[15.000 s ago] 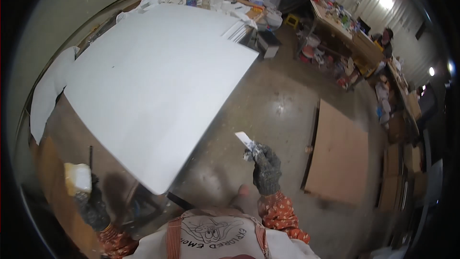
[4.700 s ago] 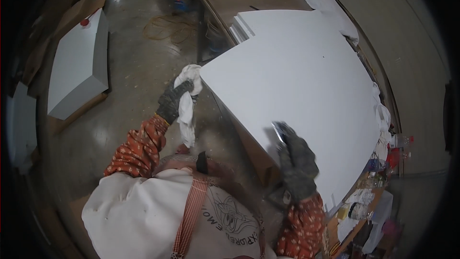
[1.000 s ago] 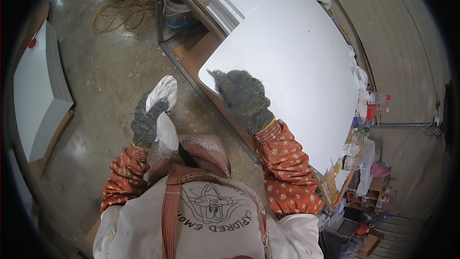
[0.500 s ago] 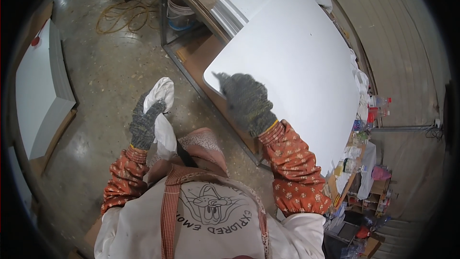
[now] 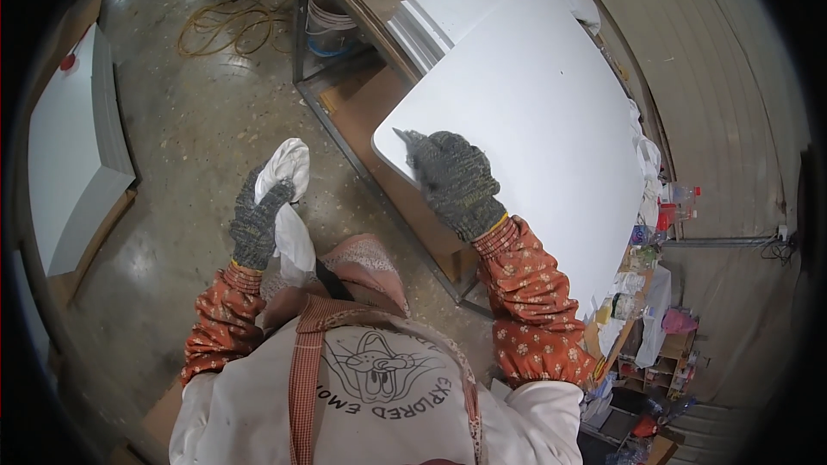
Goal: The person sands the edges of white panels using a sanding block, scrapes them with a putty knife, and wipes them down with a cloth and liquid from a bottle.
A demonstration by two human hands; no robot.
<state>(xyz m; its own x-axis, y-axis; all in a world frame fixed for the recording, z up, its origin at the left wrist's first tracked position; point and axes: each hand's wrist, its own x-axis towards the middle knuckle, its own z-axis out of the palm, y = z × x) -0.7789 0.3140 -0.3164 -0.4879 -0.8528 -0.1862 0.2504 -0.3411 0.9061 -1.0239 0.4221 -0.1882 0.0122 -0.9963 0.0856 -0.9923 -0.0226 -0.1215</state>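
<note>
My right hand [image 5: 452,181], in a grey knit glove, lies palm down on the near corner of a large white panel [image 5: 543,112]. It grips a thin grey scraper [image 5: 400,133] whose tip pokes out past the fingers, against the panel's edge. My left hand [image 5: 257,222], also gloved, is raised over the floor in front of my chest. It is closed around a crumpled white rag [image 5: 289,165], apart from the panel.
The panel rests on a metal-framed workbench [image 5: 345,120] beside a stack of white panels [image 5: 435,13]. A bucket [image 5: 332,21] stands under the bench. Orange cable [image 5: 215,21] lies on the concrete floor. White boards [image 5: 69,146] stand at left, and cluttered shelves [image 5: 650,232] at right.
My right hand has slid a little along the panel toward its near corner. The left hand keeps the rag at about the same place.
</note>
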